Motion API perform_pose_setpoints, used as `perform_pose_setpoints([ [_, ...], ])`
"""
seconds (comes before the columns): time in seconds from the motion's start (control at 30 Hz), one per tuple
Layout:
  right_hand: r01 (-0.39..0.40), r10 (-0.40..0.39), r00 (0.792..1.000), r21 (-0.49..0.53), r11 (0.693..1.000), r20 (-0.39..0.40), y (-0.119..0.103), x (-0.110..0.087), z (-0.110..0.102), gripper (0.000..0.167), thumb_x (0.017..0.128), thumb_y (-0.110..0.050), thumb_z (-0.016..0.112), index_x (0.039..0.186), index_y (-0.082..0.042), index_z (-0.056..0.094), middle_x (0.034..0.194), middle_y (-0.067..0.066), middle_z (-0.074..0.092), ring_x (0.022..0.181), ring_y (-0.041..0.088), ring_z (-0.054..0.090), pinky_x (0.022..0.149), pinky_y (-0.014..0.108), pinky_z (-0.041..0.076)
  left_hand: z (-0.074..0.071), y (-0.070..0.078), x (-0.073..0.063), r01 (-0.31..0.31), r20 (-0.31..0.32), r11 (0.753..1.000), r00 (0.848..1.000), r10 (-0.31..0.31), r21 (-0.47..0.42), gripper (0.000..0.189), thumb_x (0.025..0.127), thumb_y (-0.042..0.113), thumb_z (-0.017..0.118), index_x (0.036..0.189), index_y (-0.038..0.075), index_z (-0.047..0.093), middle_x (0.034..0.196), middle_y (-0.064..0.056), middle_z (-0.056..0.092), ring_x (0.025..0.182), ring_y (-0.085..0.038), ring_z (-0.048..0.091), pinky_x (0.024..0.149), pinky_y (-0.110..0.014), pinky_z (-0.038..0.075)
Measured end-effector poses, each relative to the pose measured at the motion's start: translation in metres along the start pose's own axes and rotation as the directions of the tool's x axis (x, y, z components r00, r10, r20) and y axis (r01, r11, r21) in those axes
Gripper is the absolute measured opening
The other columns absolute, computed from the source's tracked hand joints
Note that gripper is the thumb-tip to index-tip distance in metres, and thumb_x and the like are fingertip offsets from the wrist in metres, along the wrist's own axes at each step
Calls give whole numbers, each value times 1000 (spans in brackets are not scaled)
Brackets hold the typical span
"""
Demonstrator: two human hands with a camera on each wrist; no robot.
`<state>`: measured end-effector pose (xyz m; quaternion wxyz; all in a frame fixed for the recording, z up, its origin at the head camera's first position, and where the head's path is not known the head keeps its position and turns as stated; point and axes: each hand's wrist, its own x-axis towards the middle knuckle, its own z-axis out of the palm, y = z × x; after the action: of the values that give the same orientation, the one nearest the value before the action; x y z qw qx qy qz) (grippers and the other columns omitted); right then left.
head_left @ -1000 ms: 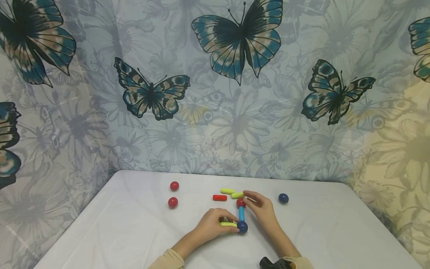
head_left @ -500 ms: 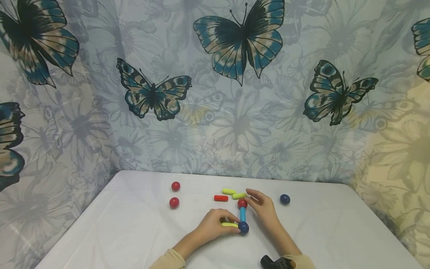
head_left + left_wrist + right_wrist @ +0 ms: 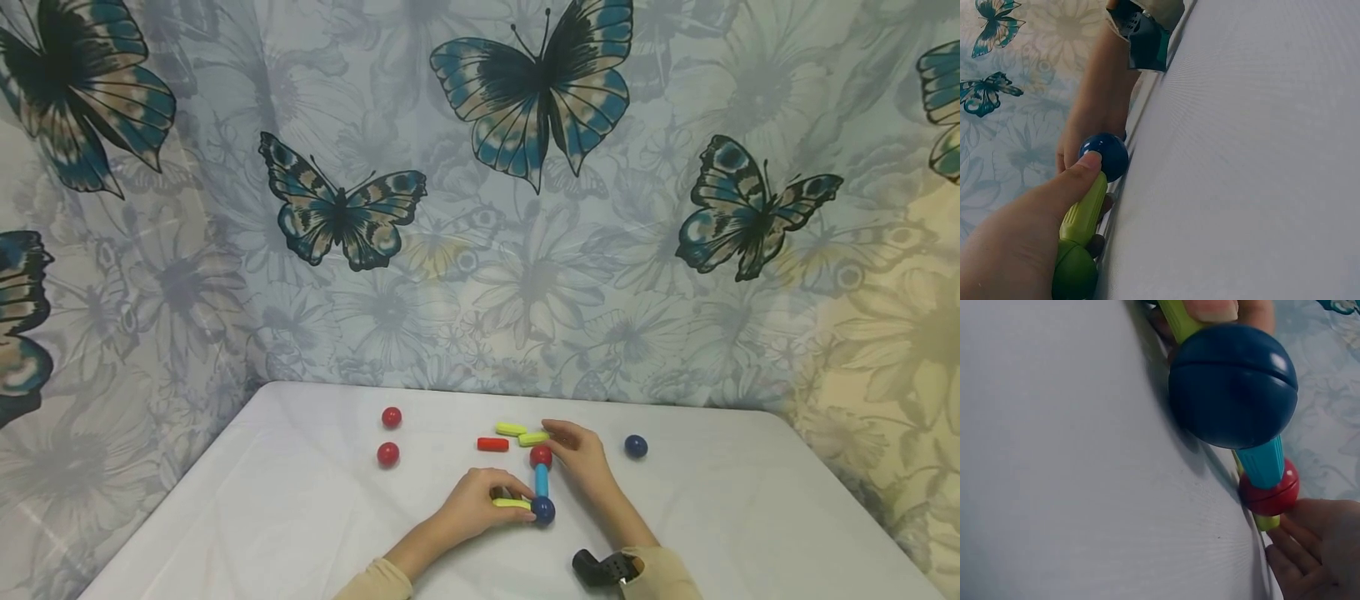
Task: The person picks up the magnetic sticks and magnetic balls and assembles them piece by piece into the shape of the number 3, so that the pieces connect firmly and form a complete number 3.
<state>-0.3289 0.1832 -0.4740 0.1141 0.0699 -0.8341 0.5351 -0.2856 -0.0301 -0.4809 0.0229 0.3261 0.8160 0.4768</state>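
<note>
My left hand (image 3: pixel 480 500) holds a yellow-green rod (image 3: pixel 1085 212) joined to a dark blue ball (image 3: pixel 543 510), thumb on the ball. At the rod's other end, a green ball (image 3: pixel 1074 272) shows in the left wrist view; the hand hides it in the head view. From the blue ball a light blue rod (image 3: pixel 542 481) runs away to a red ball (image 3: pixel 541 456). My right hand (image 3: pixel 581 454) is beside that red ball, fingers loosely extended, fingertips right at the end of a loose yellow-green rod (image 3: pixel 532 439).
Another yellow-green rod (image 3: pixel 511 429) and a red rod (image 3: pixel 492 445) lie behind the joined pieces. Two loose balls, a far red ball (image 3: pixel 392 417) and a nearer red ball (image 3: pixel 387 454), sit to the left. A dark blue ball (image 3: pixel 636 447) rests at right on the white table (image 3: pixel 262 500).
My right hand has shifted slightly left, its fingertips coming closer to the loose yellow-green rod, and its forearm has moved forward a little. My left hand keeps its hold on the joined pieces.
</note>
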Motion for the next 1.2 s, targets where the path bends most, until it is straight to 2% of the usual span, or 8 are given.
perform_pose_setpoints([
  [0.13, -9, 10, 1000, -61, 998, 22, 0, 5, 1, 33, 88, -2, 68, 121, -1, 66, 126, 17, 67, 122, 34, 60, 102, 41, 49, 0, 0, 0, 11, 5, 1000, 1000, -11, -7, 25, 78, 39, 79, 100, 25, 76, 85, 13, 72, 72, 5, 56, 66, -15, 49],
  [0.47, -2, 9, 995, -70, 998, 98, 2, 11, 1, 34, 89, 1, 65, 122, -5, 67, 128, 15, 66, 125, 34, 58, 104, 43, 47, 1, -1, 1, -1, 6, 1000, 1000, 1, -6, 25, 80, 39, 78, 100, 24, 76, 88, 14, 73, 73, 6, 56, 67, -15, 49],
  [0.97, 12, 0, 994, -116, 993, 110, 2, 13, 2, 31, 86, 2, 68, 115, -8, 71, 124, 11, 69, 123, 30, 60, 103, 42, 49, 0, -3, 1, -17, 4, 1000, 1000, 17, 6, 25, 80, 38, 78, 99, 24, 76, 87, 13, 74, 72, 7, 55, 66, -15, 49],
  [1.2, 48, -31, 991, -131, 990, 126, 1, 13, 3, 29, 86, 3, 66, 112, -7, 72, 124, 13, 68, 123, 34, 59, 104, 48, 48, 0, -2, 1, -12, 7, 1000, 1000, 12, -7, 25, 80, 38, 78, 100, 24, 76, 88, 12, 74, 72, 6, 56, 66, -15, 49],
])
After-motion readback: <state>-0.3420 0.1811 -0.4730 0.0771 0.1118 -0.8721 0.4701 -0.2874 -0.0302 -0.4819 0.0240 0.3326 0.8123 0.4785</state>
